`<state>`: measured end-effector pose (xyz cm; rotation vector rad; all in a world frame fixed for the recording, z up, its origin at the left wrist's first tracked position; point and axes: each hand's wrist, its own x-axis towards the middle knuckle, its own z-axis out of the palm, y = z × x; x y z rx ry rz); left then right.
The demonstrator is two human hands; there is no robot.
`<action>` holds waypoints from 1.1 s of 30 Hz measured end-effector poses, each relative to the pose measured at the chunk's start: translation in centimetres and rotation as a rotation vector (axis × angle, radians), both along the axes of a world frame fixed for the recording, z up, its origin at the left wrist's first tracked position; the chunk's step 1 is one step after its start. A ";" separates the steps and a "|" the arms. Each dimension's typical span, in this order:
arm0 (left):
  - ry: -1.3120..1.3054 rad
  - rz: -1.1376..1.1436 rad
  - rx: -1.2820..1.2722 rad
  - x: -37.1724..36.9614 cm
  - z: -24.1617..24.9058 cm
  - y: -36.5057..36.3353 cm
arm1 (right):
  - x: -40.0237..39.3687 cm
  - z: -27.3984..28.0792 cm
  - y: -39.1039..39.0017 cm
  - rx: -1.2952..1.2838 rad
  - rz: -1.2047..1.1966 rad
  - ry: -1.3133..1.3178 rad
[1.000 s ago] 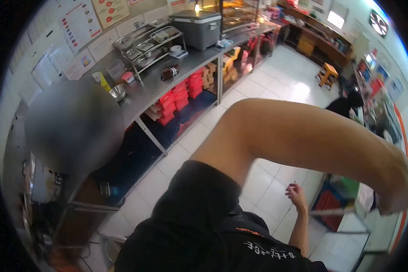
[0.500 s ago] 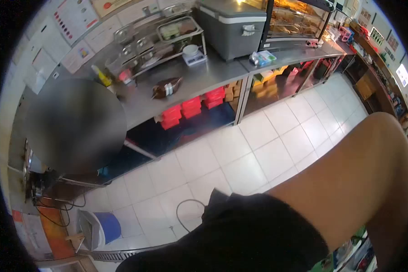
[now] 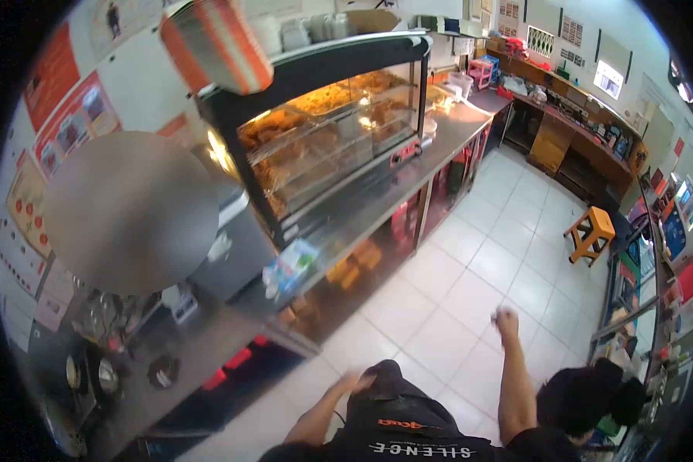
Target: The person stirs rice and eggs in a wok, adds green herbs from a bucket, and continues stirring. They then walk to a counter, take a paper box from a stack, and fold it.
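Observation:
My left hand [image 3: 354, 383] is low in the middle of the head view, smeared by motion beside the front of my black clothing [image 3: 408, 412], which bears printed lettering. My right hand [image 3: 506, 325] is held out over the tiled floor with its fingers curled in. It is slightly blurred, and anything inside the fingers is too small to make out. Neither hand touches the counter. To the left stands a lit glass display cabinet [image 3: 331, 131] with fried food on its shelves. A blue-and-white plastic packet [image 3: 292, 266] lies on the metal counter [image 3: 446, 154].
White floor tiles [image 3: 470, 262] run between the counter and the right-hand shelving. An orange stool [image 3: 590, 233] stands ahead on the right. A black shape [image 3: 581, 400] is beside my right arm. A round grey blur [image 3: 131, 212] covers part of the left side.
My view has swung right, bringing the display cabinet closer and the stool into view. The arm that crossed the lower right is gone from there; both my hands now show.

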<state>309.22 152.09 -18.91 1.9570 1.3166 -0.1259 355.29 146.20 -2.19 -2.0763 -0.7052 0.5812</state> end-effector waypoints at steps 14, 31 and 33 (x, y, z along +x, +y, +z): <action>-1.179 1.495 -0.325 7.1 -2.2 14.7 | 3.1 50.6 68.0 1.148 0.402 -0.810; -0.610 0.793 1.072 35.4 49.2 50.7 | 9.7 54.9 83.3 1.224 1.388 -0.296; -0.490 0.572 1.332 37.1 55.6 52.7 | 9.3 54.0 85.5 1.206 1.470 -0.331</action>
